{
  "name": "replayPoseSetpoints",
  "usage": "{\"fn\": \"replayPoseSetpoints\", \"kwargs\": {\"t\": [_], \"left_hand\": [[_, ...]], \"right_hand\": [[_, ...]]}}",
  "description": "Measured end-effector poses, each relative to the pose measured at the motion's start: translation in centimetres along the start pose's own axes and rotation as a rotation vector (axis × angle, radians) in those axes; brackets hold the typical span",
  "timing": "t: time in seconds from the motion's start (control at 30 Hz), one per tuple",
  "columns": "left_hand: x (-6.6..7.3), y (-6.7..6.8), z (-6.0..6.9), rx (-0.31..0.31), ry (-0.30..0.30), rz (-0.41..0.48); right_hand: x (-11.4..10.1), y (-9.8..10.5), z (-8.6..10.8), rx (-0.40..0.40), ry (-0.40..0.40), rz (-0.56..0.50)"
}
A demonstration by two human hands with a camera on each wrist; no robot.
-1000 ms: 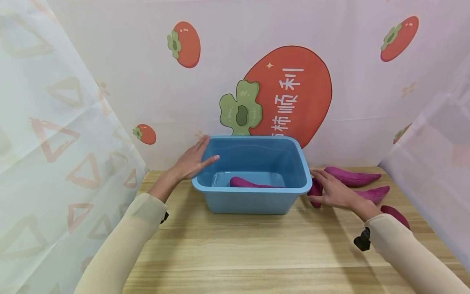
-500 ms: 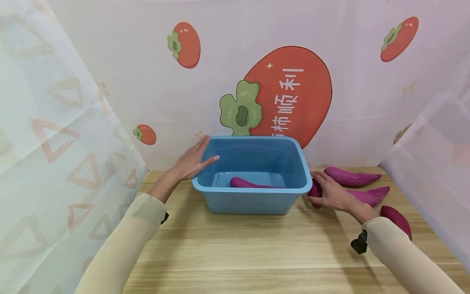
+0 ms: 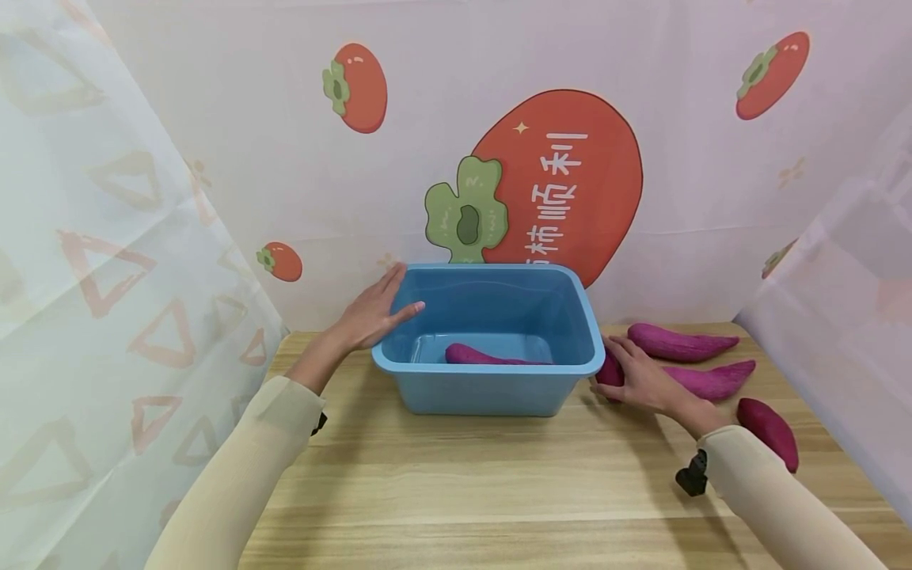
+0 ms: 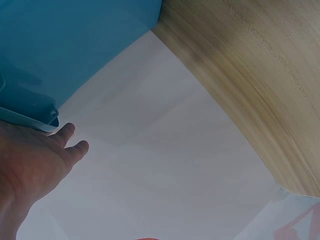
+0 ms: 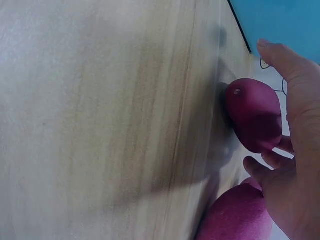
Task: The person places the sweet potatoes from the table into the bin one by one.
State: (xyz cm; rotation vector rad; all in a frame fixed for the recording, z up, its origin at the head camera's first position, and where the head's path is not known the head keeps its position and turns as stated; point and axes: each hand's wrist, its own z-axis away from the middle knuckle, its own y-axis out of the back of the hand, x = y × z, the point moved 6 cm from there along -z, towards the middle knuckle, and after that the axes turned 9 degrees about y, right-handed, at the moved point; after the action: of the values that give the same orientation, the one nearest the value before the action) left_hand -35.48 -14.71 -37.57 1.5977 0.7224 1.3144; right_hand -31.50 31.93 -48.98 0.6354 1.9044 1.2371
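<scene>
i am remotely resting the unclosed left hand [image 3: 372, 317] at nine o'clock on the blue rectangular plastic tub [image 3: 484, 392], the unclosed right hand [image 3: 644, 381] bracketing a rounded purple sweet potato [image 5: 255, 112] at three.

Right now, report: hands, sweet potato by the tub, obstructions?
Left hand on blue tub's rim. Right hand at purple sweet potato, thumb clear. Sweet potato outside tub; tub's side wall stands between.
</scene>
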Motion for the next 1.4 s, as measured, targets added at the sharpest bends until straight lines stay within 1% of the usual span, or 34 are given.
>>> {"fn": "replayPoseSetpoints", "kwargs": {"t": [0.2, 0.37, 0.57, 0.83, 1.03, 1.2, 1.4], "left_hand": [[-0.2, -0.1, -0.1, -0.002, 0.007, 0.001], [-0.2, -0.1, -0.1, -0.003, 0.010, 0.003], [-0.1, -0.1, 0.0, -0.002, 0.010, -0.001], [-0.1, -0.2, -0.1, 0.002, 0.007, 0.001], [-0.3, -0.3, -0.2, 0.000, 0.013, -0.002], [-0.3, -0.2, -0.2, 0.001, 0.013, 0.001], [-0.3, -0.2, -0.2, 0.003, 0.008, 0.009]], "right_hand": [[0.0, -0.3, 0.0, 0.025, 0.007, 0.007], [0.3, -0.7, 0.0, 0.037, -0.005, 0.002], [0.8, -1.2, 0.1, 0.027, -0.041, -0.001], [0.8, -1.7, 0.2, 0.022, -0.064, -0.002], [0.9, -2.2, 0.3, 0.019, -0.080, -0.029], [0.6, -2.1, 0.4, 0.041, -0.065, -0.025], [0.3, -1.8, 0.5, 0.092, -0.029, -0.034]]}}
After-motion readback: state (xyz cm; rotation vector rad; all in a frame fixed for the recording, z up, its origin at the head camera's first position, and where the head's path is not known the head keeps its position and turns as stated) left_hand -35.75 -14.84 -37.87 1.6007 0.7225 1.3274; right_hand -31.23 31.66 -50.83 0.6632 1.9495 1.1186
